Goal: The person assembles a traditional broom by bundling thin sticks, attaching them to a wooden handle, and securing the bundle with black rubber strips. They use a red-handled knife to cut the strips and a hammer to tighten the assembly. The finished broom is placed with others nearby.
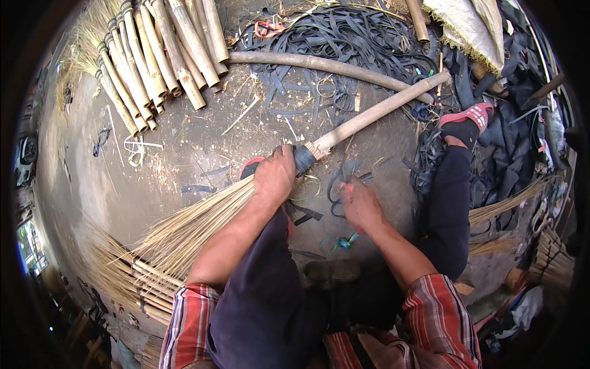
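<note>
A straw broom lies slanting across my lap, its pale bamboo handle pointing to the far right. The loose bristles fan out to the near left. My left hand is closed around the bristles' neck, just below a dark rubber-strip binding. Cut straw ends stick out between binding and handle. To the right and apart from the broom, my right hand is closed and slightly blurred. Something reddish shows at its fingers, too small to name. A thin black strip curves beside it.
Bundled finished brooms lie at the far left, with more bristles near left. A curved bamboo pole lies ahead, before a heap of black rubber strips. My right foot, in a red-black shoe, stands near the broom handle's end. A blue-green ring is on the floor.
</note>
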A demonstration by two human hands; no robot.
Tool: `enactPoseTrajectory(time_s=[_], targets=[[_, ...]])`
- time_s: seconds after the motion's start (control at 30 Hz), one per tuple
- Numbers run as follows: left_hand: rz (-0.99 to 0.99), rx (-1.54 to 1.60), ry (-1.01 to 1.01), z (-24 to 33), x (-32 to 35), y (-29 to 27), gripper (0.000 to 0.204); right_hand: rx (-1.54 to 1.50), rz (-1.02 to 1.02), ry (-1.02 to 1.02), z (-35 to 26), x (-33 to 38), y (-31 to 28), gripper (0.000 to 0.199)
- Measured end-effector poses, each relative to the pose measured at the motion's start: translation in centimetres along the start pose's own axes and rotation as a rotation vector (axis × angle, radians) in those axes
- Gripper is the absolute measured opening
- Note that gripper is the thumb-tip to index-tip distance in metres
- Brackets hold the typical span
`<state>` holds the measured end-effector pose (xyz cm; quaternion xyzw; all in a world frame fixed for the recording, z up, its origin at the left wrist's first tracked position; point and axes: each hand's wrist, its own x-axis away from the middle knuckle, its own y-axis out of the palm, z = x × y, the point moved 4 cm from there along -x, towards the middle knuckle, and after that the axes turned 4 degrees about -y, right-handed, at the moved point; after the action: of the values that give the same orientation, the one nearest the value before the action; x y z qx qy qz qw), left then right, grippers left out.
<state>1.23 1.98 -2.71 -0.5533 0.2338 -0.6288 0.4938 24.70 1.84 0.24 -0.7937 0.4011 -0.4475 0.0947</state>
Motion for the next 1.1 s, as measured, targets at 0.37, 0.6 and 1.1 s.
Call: enactPoseTrajectory(time_s=[0.37, 0.6, 1.1], targets=[[0.207, -0.141, 0.063, 0.4, 1.0, 1.0, 0.026, 0.222, -0.143, -0.074, -2.3, 0.3, -0.6, 0.036], [-0.037, 0.007, 0.079, 0.2, 0.7, -2.0, 0.056, 0.174, -0.195, -0.219, -1.9, -0.3, -1.3, 0.037], [-0.007, 0.032, 0.011, -0.2, 0.8, -1.0, 0.058, -0.064, -0.019, 0.058, 0.2, 0.0, 0.3, 0.034]])
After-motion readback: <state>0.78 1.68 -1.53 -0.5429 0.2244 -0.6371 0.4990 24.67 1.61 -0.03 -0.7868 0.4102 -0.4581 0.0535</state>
